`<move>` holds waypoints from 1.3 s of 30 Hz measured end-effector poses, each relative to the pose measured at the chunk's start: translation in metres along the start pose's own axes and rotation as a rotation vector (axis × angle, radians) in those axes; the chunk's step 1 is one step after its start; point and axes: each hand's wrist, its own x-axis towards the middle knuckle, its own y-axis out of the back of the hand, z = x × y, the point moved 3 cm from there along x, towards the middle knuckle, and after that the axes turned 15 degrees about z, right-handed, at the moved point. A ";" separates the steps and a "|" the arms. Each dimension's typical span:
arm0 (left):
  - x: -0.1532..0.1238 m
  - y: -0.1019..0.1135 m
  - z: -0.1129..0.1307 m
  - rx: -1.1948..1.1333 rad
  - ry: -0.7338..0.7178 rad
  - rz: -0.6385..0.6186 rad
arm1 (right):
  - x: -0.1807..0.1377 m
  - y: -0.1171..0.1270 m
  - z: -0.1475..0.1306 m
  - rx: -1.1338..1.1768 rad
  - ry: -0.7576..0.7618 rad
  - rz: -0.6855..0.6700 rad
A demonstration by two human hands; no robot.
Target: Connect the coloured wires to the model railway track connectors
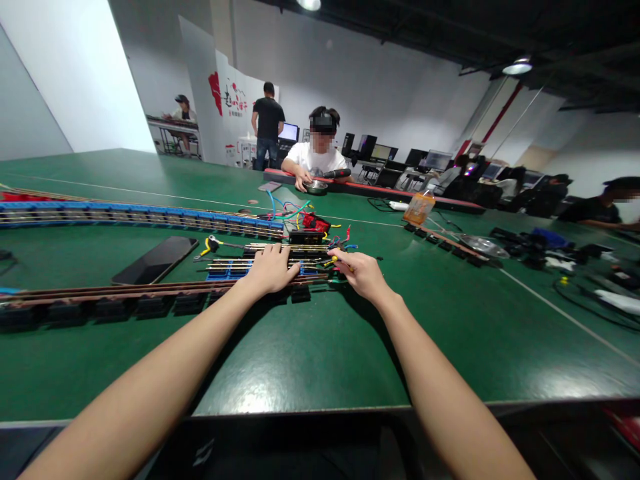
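My left hand (273, 268) lies palm down, fingers stretched out, on a short model rail section with blue sleepers (227, 269). A long rail track with dark sleepers (125, 293) runs from under it to the left. My right hand (361, 273) is closed in a pinch at the right end of the rail sections, thumb and fingers pressed on something small with a yellow tip that I cannot make out. Just beyond my fingers sit a black box (306, 237), a red part (315, 223) and a tangle of coloured wires (290, 210).
A black phone (155, 260) and yellow-handled pliers (207, 245) lie left of my hands. A long blue-sleepered track (125, 217) runs along the far left. A person in white sits across the green table (325, 347) with a metal bowl (316, 187). An orange bottle (419, 208) and another track (445, 241) lie to the right.
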 end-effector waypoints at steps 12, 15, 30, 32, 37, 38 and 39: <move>0.000 0.001 0.001 -0.021 0.005 -0.011 | 0.001 0.003 -0.003 0.255 -0.523 0.415; 0.000 0.002 0.001 -0.011 0.006 -0.010 | 0.000 0.001 0.003 0.400 -0.681 0.494; 0.001 0.001 -0.001 -0.013 0.015 0.000 | 0.001 0.007 0.018 0.764 -1.129 0.750; 0.001 0.001 -0.001 -0.020 0.014 -0.001 | 0.001 0.008 0.020 0.769 -1.138 0.748; 0.001 0.000 0.000 -0.015 0.000 0.006 | 0.000 0.008 0.022 0.750 -1.163 0.747; 0.001 0.000 0.000 -0.013 -0.001 0.006 | 0.000 0.008 0.021 0.731 -1.130 0.732; 0.000 0.001 0.000 -0.011 -0.003 0.008 | 0.001 0.008 0.020 0.711 -1.085 0.712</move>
